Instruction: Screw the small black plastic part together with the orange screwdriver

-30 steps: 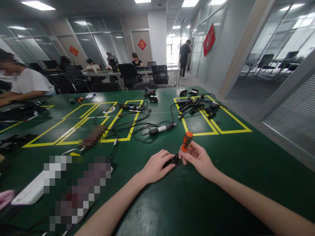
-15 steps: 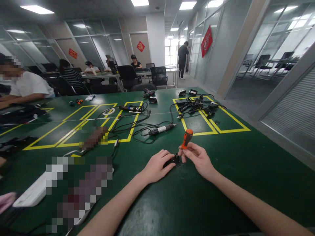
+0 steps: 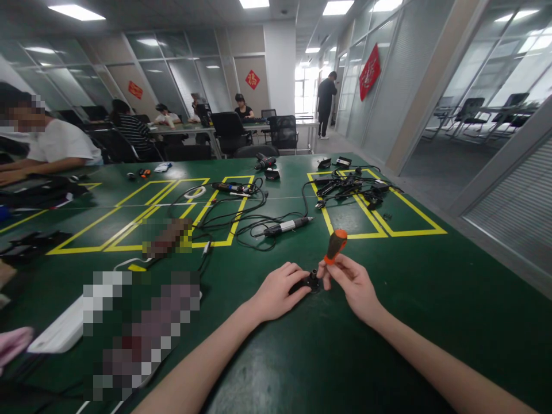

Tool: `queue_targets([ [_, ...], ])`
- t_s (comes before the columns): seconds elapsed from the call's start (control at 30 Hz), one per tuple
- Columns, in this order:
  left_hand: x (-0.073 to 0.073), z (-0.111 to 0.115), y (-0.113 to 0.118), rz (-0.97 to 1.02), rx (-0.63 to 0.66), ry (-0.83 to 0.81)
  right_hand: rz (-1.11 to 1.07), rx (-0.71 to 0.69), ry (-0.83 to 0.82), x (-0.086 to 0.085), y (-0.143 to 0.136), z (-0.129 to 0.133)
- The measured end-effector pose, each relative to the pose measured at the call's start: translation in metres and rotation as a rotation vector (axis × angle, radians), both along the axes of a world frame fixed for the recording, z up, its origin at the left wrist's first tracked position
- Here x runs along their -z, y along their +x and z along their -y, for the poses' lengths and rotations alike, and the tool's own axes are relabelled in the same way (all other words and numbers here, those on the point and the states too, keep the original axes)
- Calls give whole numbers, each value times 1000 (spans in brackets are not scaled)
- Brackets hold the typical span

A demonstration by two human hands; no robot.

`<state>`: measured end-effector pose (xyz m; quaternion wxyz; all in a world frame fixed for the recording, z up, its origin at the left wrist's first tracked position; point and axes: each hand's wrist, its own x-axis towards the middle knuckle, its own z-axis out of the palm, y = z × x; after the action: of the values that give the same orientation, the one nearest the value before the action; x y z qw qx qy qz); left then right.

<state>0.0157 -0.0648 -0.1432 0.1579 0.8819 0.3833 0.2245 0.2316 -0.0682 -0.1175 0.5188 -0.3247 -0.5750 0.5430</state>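
Observation:
In the head view, a small black part (image 3: 314, 280) with a short upright post lies on the green table (image 3: 276, 368). My left hand (image 3: 280, 292) grips it from the left, thumb and fingers closed around its side. Just to the right, my right hand (image 3: 351, 282) pinches a screwdriver (image 3: 336, 246) with an orange and dark handle. The handle points up and leans slightly right. Its shaft is not clearly visible, so I cannot tell whether the tip touches the part.
A grey and black corded power tool (image 3: 288, 226) lies beyond my hands. Tangled black cables and parts (image 3: 349, 185) are at the far right, a cordless drill (image 3: 264, 161) at the back. Blurred-out items and a white strip (image 3: 60, 330) lie left. A person in white (image 3: 64, 141) sits far left.
The view has shifted slightly, moving the scene a little to the right in the picture. Both hands keep their holds on the black part and the screwdriver.

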Motion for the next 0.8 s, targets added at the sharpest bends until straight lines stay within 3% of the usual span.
queue_targets([
  [0.8,1,0,0,3,4,1,35,55,34,-1,-1,3],
])
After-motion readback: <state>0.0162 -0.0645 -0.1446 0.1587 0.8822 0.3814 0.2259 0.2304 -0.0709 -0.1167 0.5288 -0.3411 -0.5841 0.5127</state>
